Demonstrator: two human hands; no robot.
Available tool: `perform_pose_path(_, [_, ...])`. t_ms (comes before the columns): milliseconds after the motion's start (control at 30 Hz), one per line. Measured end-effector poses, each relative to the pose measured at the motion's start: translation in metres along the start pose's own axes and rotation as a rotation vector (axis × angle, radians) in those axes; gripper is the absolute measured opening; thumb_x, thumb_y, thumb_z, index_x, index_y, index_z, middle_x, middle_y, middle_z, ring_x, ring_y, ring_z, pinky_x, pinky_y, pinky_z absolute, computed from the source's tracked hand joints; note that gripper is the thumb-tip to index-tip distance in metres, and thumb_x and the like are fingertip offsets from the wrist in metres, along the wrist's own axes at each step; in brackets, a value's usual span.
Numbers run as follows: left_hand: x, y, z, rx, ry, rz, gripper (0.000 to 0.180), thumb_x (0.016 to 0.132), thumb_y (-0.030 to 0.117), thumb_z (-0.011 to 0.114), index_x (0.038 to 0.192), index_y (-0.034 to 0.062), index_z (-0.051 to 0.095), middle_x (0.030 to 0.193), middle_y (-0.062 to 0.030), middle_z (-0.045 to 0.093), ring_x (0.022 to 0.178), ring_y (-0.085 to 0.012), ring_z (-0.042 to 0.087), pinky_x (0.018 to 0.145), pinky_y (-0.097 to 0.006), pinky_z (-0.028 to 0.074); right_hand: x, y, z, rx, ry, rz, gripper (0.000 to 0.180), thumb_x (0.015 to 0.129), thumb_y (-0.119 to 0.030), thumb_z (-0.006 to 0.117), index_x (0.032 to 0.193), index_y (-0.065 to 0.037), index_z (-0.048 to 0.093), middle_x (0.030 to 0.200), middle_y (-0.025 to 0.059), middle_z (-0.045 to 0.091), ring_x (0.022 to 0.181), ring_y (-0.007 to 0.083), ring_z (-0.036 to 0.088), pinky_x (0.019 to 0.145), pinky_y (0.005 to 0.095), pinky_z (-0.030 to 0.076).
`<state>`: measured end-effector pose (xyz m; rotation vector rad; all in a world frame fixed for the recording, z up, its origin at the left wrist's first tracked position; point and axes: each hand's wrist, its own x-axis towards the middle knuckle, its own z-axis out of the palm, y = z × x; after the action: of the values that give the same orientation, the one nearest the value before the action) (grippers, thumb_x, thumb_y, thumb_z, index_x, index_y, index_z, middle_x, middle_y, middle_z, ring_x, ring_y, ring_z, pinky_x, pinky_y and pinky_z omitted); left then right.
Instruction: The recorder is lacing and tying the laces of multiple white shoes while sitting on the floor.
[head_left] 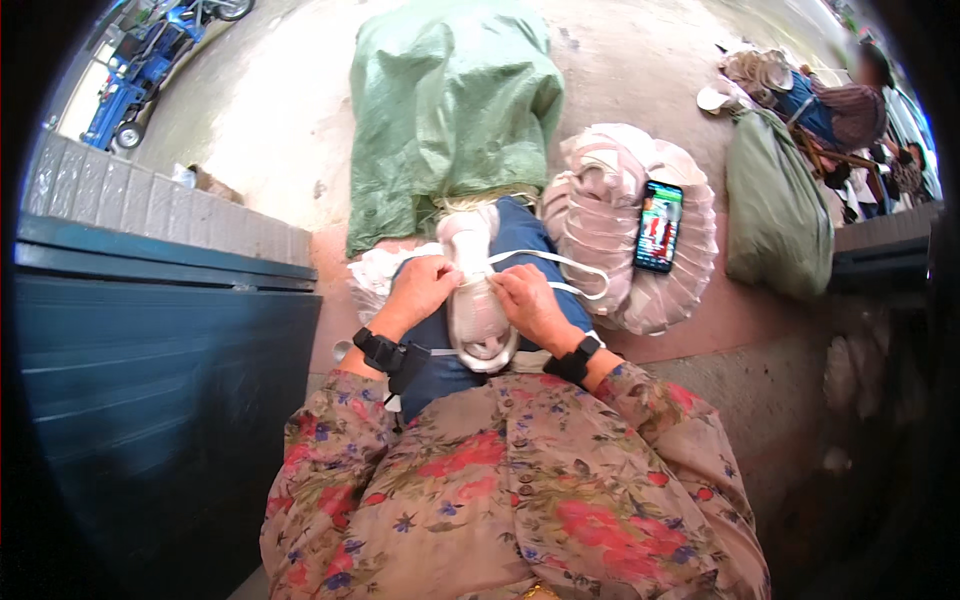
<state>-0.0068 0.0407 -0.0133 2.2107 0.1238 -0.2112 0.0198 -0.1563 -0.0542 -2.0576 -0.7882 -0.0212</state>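
Note:
A pale pinkish-white sneaker [480,318] lies lengthwise on my lap, its opening toward me and its toe pointing away. My left hand [420,292] is at the shoe's left side, with thumb and fingers pinched at the lacing. From the right, my right hand [530,300] pinches the lacing too, its fingertips close to the left ones. A white shoelace [570,262] trails from the shoe in a long loop over my right thigh. The fingers hide the exact bit of lace in each pinch.
A green woven sack [455,100] stands ahead. Right of my knees, a phone [658,226] lies on a bundle of nested pale shoe pieces [600,190]. Farther right are another full sack [775,205] and a seated person [850,110]. Blue door panels [160,400] flank me on the left.

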Motion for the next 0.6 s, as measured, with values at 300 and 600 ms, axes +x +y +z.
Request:
perform_pose_path(300, [0.0,0.009,0.011,0.204,0.044,0.05,0.017,0.067,0.016,0.064,0.067,0.0006,0.057,0.065,-0.0149,0.057,0.067,-0.0297,0.056,0.06,-0.036,0.045,-0.002,0.0,0.002,0.019,-0.002,-0.021,0.013,0.077,-0.01,0.057,0.087,-0.002,0.06,0.079,0.0133,0.056,0.078,0.0314,0.051,0.071,0.0395,0.041])
perform_pose_path(600, [-0.002,0.008,0.026,0.501,0.274,0.48,0.013,0.069,0.005,0.058,0.074,0.0019,0.046,0.072,-0.0143,0.051,0.077,-0.0325,0.048,0.066,-0.04,0.042,-0.001,0.0,-0.001,0.043,-0.005,-0.022,0.013,0.077,-0.009,0.057,0.086,-0.001,0.058,0.08,0.0141,0.056,0.08,0.0314,0.052,0.073,0.0404,0.041])
